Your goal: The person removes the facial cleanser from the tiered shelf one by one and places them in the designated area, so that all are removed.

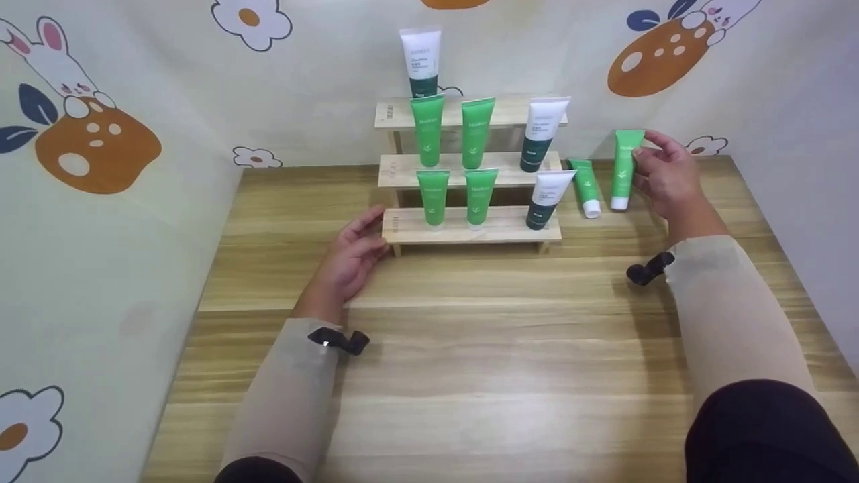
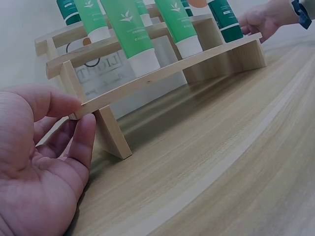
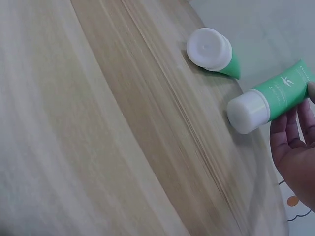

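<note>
At the left end of the bottom step of a wooden tiered display stand (image 1: 510,233), my left hand (image 1: 352,258) pinches the board between thumb and fingers. The left wrist view shows the thumb on top of the board (image 2: 118,92) and fingertips beneath it. My right hand (image 1: 671,176) grips a green squeeze tube (image 1: 623,168) with its white cap down, to the right of the stand. In the right wrist view the cap (image 3: 247,112) is close to the tabletop; whether it touches is unclear. A second green tube (image 1: 586,188) lies beside it, its cap toward me.
Several green tubes (image 1: 428,131) stand on the lower two steps. White and dark green tubes stand at their right ends (image 1: 545,134) and on the top step's left (image 1: 421,60). A patterned backdrop (image 1: 322,100) rises behind the wooden table (image 1: 470,349).
</note>
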`<state>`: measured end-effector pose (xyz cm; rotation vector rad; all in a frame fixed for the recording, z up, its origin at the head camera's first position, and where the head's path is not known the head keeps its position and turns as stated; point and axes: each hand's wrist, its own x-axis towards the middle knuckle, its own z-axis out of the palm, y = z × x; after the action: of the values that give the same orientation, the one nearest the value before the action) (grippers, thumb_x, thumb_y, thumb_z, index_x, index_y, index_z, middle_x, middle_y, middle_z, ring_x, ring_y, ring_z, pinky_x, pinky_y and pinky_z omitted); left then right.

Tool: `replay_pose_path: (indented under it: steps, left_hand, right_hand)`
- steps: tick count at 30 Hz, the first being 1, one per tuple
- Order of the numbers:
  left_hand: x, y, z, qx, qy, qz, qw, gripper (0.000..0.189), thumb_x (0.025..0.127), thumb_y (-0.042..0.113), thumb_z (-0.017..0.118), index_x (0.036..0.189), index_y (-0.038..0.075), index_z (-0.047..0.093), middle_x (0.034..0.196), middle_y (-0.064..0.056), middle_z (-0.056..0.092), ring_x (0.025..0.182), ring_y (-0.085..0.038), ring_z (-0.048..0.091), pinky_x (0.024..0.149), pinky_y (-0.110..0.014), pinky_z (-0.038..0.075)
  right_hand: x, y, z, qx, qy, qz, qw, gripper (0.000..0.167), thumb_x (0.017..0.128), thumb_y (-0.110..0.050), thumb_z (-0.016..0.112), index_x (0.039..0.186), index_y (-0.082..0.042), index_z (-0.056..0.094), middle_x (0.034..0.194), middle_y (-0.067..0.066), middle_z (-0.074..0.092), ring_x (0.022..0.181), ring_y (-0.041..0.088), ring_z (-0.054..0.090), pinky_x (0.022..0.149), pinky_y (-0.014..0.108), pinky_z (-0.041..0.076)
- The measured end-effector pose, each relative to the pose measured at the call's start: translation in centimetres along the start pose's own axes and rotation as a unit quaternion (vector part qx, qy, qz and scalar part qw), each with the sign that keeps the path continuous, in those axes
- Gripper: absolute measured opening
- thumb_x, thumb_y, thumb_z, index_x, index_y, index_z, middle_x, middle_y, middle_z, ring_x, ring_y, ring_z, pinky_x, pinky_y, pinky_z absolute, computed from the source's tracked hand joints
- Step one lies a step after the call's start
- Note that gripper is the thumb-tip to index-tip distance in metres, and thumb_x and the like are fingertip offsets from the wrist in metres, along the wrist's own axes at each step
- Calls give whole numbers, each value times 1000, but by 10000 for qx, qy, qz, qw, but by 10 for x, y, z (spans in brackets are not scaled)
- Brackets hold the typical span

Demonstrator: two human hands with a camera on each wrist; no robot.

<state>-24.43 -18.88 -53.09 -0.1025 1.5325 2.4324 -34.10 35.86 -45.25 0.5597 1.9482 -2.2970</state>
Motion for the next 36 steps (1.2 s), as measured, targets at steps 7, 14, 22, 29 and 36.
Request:
replay_pose_path:
  steps: [7, 14, 22, 29, 36]
  left_hand:
    - [-2, 2, 1, 52, 12, 66, 10000, 68, 97, -14, 55, 161, 6, 45, 159, -3, 49, 117, -13, 61, 90, -22, 58]
    - [-2, 2, 1, 47, 39, 38, 10000, 68, 97, -14, 55, 161, 6, 45, 159, -4, 48, 115, -13, 62, 90, -21, 58]
    - [-2, 3, 1, 98, 49, 37, 9999, 68, 96, -14, 55, 160, 7, 46, 165, -6, 45, 117, -15, 62, 91, -23, 59]
    - [-1, 2, 0, 55, 31, 4, 10000, 69, 96, -14, 56, 160, 7, 47, 165, -5, 45, 117, -15, 62, 92, -23, 59]
    - [0, 0, -1, 13, 11, 71, 10000, 68, 96, -14, 55, 161, 6, 45, 158, -4, 49, 115, -14, 62, 90, -22, 58]
  right_hand:
    - [8, 10, 6, 403, 105, -268, 9988, 51, 100, -4, 72, 147, -16, 56, 122, -1, 54, 102, 11, 59, 83, 24, 58]
    - [13, 13, 5, 247, 385, -164, 9988, 58, 98, -4, 73, 152, -21, 55, 129, -3, 55, 114, 13, 54, 87, 22, 55]
    - [17, 17, 2, -439, 584, 67, 9973, 61, 101, -13, 73, 154, -30, 51, 150, -7, 54, 138, 14, 47, 121, 29, 42]
    - [24, 23, 3, -738, 692, 76, 9948, 60, 101, -13, 72, 155, -28, 50, 159, -3, 53, 143, 15, 47, 131, 34, 34]
    - [30, 29, 7, -1234, 761, -116, 9894, 59, 101, -11, 71, 155, -24, 51, 156, 1, 56, 139, 15, 52, 126, 32, 40]
